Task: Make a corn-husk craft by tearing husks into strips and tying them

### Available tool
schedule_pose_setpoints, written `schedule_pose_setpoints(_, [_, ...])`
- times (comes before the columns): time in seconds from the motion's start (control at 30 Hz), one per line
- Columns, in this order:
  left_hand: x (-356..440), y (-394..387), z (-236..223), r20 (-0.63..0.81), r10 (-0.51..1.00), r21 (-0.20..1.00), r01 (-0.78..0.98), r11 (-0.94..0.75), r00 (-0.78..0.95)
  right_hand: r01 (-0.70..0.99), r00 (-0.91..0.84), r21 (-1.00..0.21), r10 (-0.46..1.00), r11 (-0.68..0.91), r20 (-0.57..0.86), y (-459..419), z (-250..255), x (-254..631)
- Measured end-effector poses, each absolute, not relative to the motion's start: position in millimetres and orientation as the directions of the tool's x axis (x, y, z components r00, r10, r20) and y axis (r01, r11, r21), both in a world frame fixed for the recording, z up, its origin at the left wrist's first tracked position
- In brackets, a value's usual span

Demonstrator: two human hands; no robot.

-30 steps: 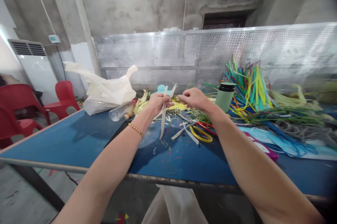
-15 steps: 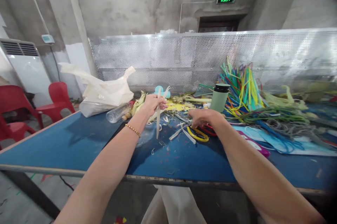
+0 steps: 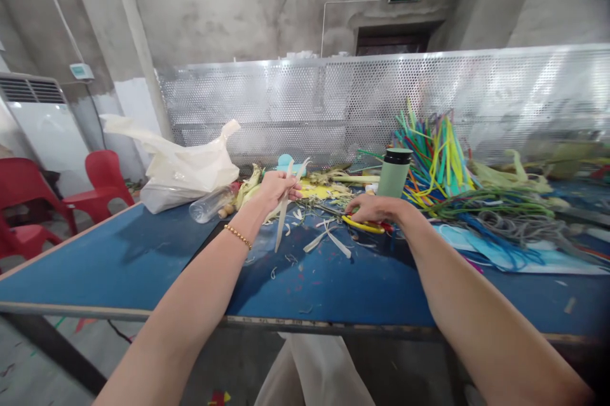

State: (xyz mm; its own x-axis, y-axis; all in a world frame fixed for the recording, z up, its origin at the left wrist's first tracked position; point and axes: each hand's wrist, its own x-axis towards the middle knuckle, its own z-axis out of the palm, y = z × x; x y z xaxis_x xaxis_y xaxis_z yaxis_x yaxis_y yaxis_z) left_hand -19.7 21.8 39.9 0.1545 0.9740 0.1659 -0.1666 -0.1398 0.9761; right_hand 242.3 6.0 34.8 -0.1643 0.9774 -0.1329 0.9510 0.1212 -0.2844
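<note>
My left hand point(image 3: 276, 189) is closed on a few pale husk strips point(image 3: 283, 215) that hang down above the blue table point(image 3: 143, 260). My right hand point(image 3: 376, 208) rests low on the table, fingers curled over the yellow-and-red handles of a pair of scissors point(image 3: 365, 225). Loose pale strips point(image 3: 328, 239) lie between the two hands. Corn husks and scraps point(image 3: 324, 190) are heaped just beyond them.
A green flask with a black lid point(image 3: 393, 172) stands behind my right hand. Coloured strips point(image 3: 433, 158) and green and grey cords point(image 3: 500, 215) pile at the right. A white plastic bag point(image 3: 185, 168) and clear bottle point(image 3: 210, 204) lie left. Red chairs point(image 3: 102, 180) stand beyond the table's left edge.
My right hand left the strips held by my left hand, dropped to the table and closed over the scissor handles. The left hand kept its strips raised.
</note>
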Motion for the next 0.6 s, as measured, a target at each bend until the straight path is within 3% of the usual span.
schedule_pose_setpoints(0.1, [-20,18,43,0.163,0.974,0.977,-0.16,-0.138,0.156,0.913,-0.144,-0.403,0.977,0.07,-0.159,-2,48,246])
schedule_pose_setpoints(0.33, [-24,20,45,0.182,0.982,0.975,-0.139,-0.173,0.052,0.89,-0.232,-0.382,0.969,0.248,0.087,-5,59,255])
schedule_pose_setpoints(0.47, [-28,26,44,0.185,0.98,0.968,-0.158,-0.193,-0.068,0.751,-0.222,-0.599,0.961,0.277,0.165,-10,56,249])
schedule_pose_setpoints(0.6, [-32,31,40,0.182,0.977,0.968,-0.157,-0.198,-0.107,0.545,-0.212,-0.808,0.969,0.226,0.128,-20,56,232])
